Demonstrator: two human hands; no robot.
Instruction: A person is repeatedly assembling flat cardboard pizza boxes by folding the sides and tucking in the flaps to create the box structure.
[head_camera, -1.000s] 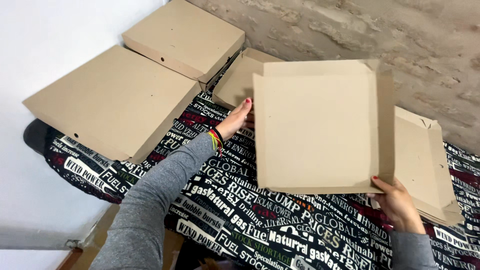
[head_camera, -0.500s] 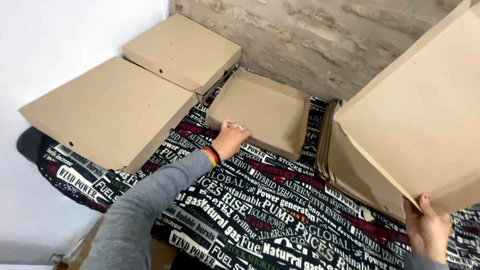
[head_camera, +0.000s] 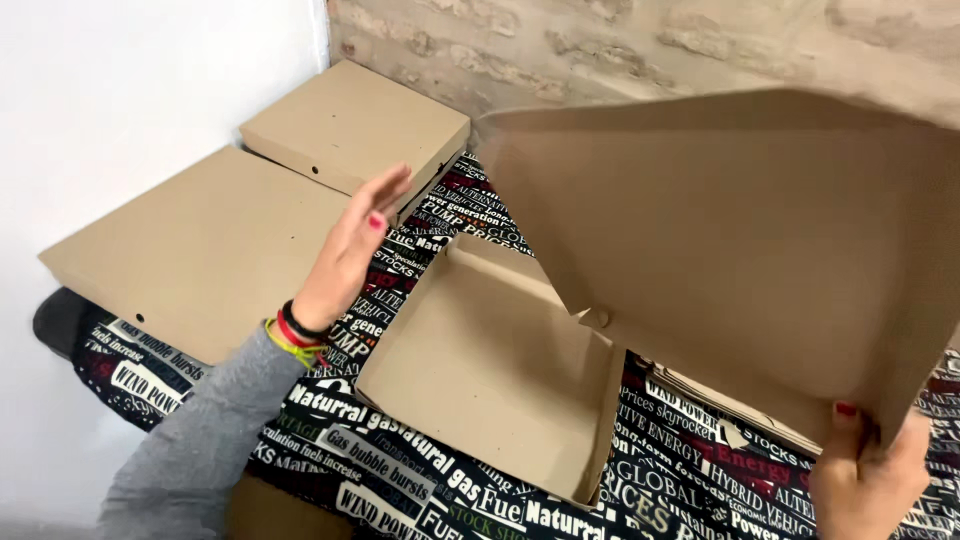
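My right hand (head_camera: 868, 482) grips the lower corner of a large flat cardboard box blank (head_camera: 760, 250), held tilted up over the table's right side. My left hand (head_camera: 350, 250) hovers open, fingers together and raised, above the table between the closed boxes and an open shallow cardboard tray (head_camera: 490, 370). That tray lies on the printed black cloth (head_camera: 400, 470), its low walls folded up. A grey sleeve and coloured bracelets cover my left wrist.
Two closed flat cardboard boxes lie at the left: a large one (head_camera: 200, 250) near the white wall and a smaller one (head_camera: 355, 125) behind it against the stone wall. More flat cardboard (head_camera: 740, 410) lies under the raised blank.
The raised blank has swung left and lower, across the view. My left hand lifted off the cloth. The box in the middle now shows as an open tray nearer to me.
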